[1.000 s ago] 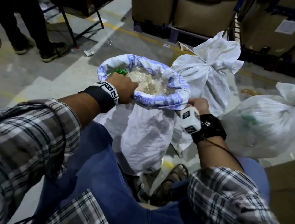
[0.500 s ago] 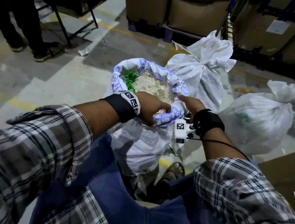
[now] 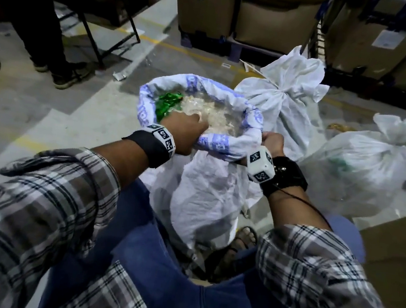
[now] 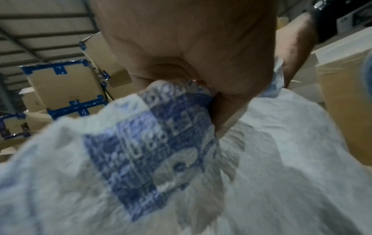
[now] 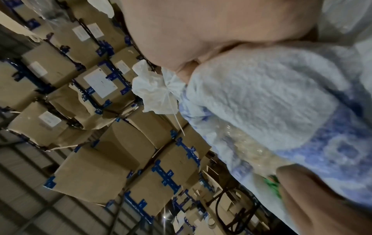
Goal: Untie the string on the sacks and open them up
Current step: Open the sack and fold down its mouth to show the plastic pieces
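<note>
Left hand [image 3: 186,133] has slid back out along the rolled rim of the open sack [image 3: 207,195], so both hands are spread apart again. Looks like this sack's basically done. Left hand's fingers curl over the near rim, and the right hand [image 3: 272,142] pinches the rim on its side. Past the right hand, two tied sacks [image 3: 279,99] are still waiting.

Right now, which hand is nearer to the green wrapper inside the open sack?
Left. The left hand grips the open sack's rolled rim just beside the green wrapper; the right hand holds the rim on the far side.
</note>
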Tool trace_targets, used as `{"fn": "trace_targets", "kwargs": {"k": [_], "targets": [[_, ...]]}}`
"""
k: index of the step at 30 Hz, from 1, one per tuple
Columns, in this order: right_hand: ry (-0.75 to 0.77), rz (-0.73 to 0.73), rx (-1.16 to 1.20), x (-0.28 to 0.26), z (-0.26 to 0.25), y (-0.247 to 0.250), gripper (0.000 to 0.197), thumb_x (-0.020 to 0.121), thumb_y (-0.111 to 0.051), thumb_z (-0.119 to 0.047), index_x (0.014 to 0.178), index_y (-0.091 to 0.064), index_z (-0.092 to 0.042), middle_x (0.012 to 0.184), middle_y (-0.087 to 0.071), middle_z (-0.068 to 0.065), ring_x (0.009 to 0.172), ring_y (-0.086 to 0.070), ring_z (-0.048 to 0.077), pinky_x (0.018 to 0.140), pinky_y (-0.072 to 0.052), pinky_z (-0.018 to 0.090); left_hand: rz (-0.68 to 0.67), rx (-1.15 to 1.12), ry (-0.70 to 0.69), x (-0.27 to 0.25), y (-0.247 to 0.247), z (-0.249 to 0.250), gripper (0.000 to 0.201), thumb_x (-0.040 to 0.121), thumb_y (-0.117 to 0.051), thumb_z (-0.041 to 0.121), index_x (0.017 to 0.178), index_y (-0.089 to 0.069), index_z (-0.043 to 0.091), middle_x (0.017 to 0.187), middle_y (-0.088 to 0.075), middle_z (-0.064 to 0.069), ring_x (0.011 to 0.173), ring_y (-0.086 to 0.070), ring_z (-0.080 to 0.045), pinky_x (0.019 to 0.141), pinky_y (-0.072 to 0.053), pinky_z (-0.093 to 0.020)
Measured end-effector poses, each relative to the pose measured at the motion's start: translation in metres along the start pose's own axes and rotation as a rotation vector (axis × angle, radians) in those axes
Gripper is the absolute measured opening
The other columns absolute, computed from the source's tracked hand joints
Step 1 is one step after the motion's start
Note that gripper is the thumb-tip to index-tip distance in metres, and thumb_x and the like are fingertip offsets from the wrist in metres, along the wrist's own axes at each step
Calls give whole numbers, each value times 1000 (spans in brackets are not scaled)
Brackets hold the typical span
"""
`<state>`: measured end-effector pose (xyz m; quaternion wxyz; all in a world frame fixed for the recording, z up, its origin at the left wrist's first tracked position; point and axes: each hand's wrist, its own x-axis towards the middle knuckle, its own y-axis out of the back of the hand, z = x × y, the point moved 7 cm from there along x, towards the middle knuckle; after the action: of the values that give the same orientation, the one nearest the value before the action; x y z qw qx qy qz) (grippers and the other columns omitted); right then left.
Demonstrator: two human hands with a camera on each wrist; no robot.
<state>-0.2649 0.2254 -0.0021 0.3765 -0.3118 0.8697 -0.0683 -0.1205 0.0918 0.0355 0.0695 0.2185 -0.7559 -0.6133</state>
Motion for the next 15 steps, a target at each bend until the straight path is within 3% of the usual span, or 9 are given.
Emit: {"fn": "trace_targets", "kwargs": {"k": [2,3,4,5,7,9,11,13,15], "targets": [[29,50,11,0,0,1,19,78,-35,-10,75,-53,-5,81,-57,17,68,-61,35,77,-54,30,13,-9,27,-2,-3,0,42,74,-68,31,110,-52,17,101,-57,-10,76,-64,-36,52,-33,-34],[36,77,-11,0,1,7,20,79,-33,-9,68,-50,-7,69,-56,14,53,-61,32,61,-53,25,11,-14,30,-2,-6,2,39,75,-67,31,109,-53,18,101,-58,-10,77,-65,-36,52,-33,-34],[22,106,-43,3,3,15,23,79,-33,-9,64,-51,-8,62,-58,13,44,-60,29,53,-52,24,-1,-14,25,-2,-9,6,38,76,-68,31,109,-55,18,101,-59,-10,78,-66,-36,52,-33,-34],[8,119,-94,5,4,21,24,78,-36,-10,63,-54,-9,59,-59,12,43,-60,28,53,-54,25,-20,-12,12,-1,-12,11,37,76,-68,32,108,-56,19,100,-59,-9,78,-66,-35,52,-33,-33],[33,184,-342,13,-3,37,25,86,-40,-14,68,-57,-15,69,-61,8,57,-63,24,60,-56,29,-56,-14,-17,1,-16,21,34,77,-68,32,107,-58,20,97,-59,-7,78,-65,-33,51,-32,-32],[187,289,-652,17,-24,45,19,93,-46,-15,77,-56,-17,87,-57,6,81,-59,19,77,-58,37,-71,-11,-43,5,-17,28,31,78,-67,32,106,-60,21,94,-58,-5,78,-65,-32,52,-34,-32],[331,396,-810,14,-44,48,12,84,-55,-9,86,-67,-8,89,-60,9,87,-57,19,85,-54,38,-79,-4,-69,9,-18,35,30,79,-66,33,107,-60,24,97,-60,-4,81,-65,-30,54,-38,-32],[343,358,-996,17,-49,43,17,73,-63,-16,86,-71,-9,82,-64,9,80,-63,21,71,-52,32,-85,8,-90,12,-18,41,30,79,-66,34,107,-61,24,100,-61,-4,82,-66,-30,56,-40,-33],[255,326,-769,17,-42,44,28,67,-67,-29,90,-69,-12,75,-62,3,66,-59,22,58,-46,25,-88,4,-113,13,-17,45,31,79,-67,34,107,-60,24,101,-61,-4,83,-66,-30,56,-41,-33]]}}
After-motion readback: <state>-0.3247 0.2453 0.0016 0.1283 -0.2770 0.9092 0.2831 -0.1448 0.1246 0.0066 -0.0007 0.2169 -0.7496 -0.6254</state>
